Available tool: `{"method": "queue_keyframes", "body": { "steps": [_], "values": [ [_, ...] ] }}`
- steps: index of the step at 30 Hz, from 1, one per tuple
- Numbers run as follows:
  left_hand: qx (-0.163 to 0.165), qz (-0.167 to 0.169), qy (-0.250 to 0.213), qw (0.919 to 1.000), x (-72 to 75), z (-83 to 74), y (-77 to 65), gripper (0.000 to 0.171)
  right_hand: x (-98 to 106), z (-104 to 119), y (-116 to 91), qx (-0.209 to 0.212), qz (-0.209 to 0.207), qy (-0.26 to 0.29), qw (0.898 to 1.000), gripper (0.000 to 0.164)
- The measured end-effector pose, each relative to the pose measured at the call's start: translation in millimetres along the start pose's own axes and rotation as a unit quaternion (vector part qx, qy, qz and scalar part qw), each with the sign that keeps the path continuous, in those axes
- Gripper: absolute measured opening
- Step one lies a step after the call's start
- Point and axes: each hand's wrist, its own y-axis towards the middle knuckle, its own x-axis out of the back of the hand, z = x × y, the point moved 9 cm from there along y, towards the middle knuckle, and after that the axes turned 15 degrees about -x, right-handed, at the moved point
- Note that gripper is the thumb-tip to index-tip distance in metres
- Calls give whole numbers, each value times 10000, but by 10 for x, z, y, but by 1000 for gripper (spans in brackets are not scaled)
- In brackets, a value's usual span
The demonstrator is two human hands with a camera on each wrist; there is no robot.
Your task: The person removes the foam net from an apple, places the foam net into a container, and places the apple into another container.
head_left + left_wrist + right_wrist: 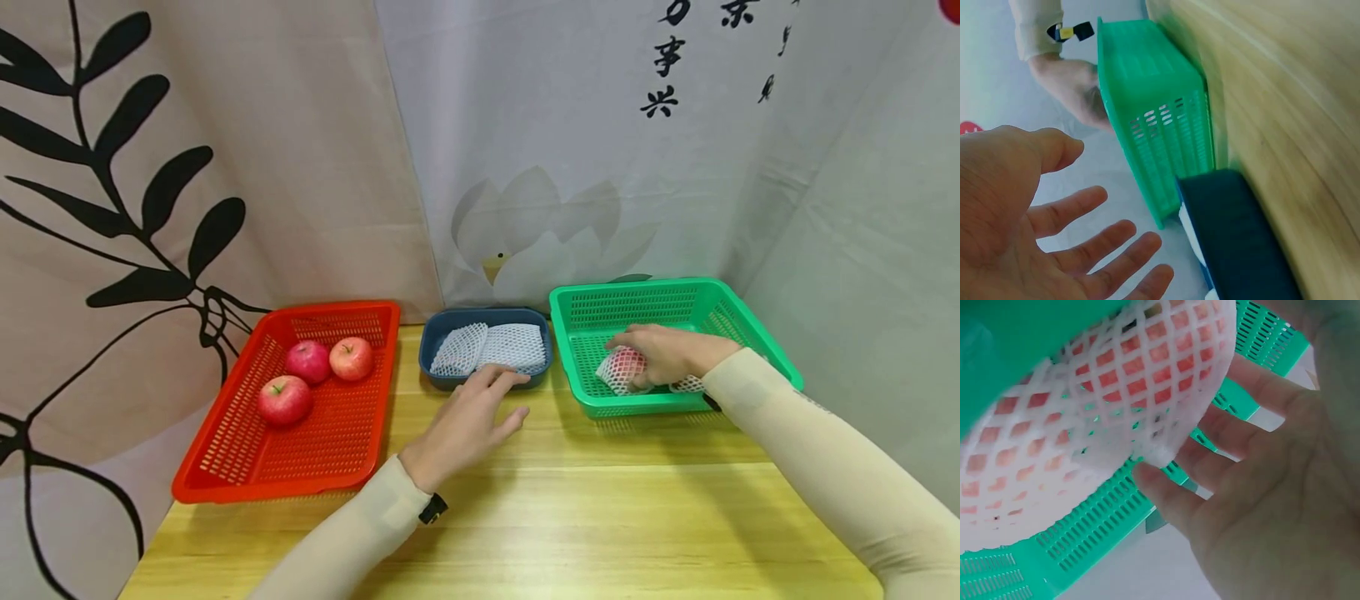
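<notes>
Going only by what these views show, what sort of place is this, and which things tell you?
Perhaps a makeshift fruit-packing corner: printed cloth hangs behind a wooden table, apples lie bare in a red basket, and white foam nets lie in a blue container.

a round red apple in a white foam mesh sleeve (619, 369) sits inside the green perforated plastic basket (637, 288); two flat white foam mesh sleeves (513, 347) lie together in a dark blue rectangular tub (444, 382).

The green basket (622, 406) looks plastic, the table (600, 517) glossy wood.
</notes>
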Motion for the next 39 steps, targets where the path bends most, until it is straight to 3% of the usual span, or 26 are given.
{"method": "queue_keyframes", "body": {
  "steps": [6,23,33,39],
  "values": [
    [19,-10,-170,9999,-113,-27,42,52,9,12,27,-75,97,-164,9998,74],
    [54,216,65,9997,-420,-88,236,71,-68,1,103,-206,367,-481,9980,82],
    [-247,200,330,9989,-498,-161,400,82,-82,36,122,-193,312,-771,9963,80],
    [-241,206,402,9987,-568,-141,472,88,-85,44,151,-169,330,-752,9965,80]
  ]
}}
